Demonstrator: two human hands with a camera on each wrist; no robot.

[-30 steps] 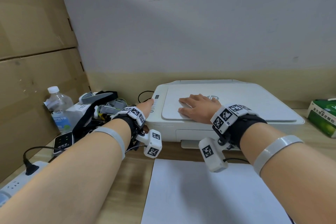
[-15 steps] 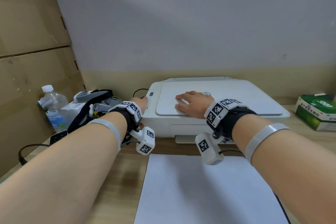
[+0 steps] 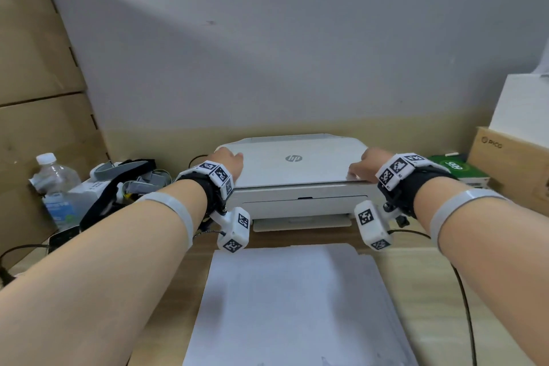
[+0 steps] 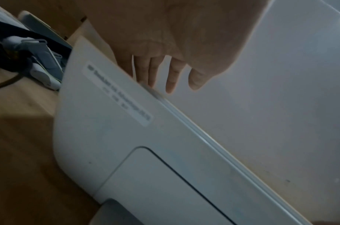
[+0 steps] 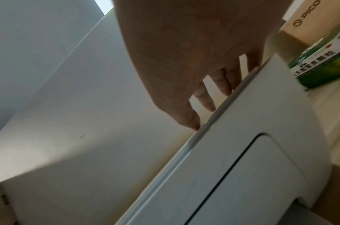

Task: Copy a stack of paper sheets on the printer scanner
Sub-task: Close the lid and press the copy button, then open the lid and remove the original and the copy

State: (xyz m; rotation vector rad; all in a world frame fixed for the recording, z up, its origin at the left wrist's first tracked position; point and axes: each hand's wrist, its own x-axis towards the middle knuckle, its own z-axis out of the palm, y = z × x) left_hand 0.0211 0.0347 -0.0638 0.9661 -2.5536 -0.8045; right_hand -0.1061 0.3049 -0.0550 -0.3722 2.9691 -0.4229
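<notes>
Under our fingers sits the printer [image 3: 297, 187] at the back of the bench [image 3: 430, 291], our left hand [image 3: 228, 162] and right hand [image 3: 367, 163] laid with straight, released fingers at the two front corners of its closed lid [image 3: 297, 166], while the paper stack [image 3: 294, 306] lies behind both wrists.

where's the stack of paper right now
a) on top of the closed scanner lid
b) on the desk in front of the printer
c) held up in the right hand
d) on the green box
b: the stack of paper lies flat on the desk in front of the printer, while the left hand and right hand sit at the two sides of the scanner lid.
</notes>
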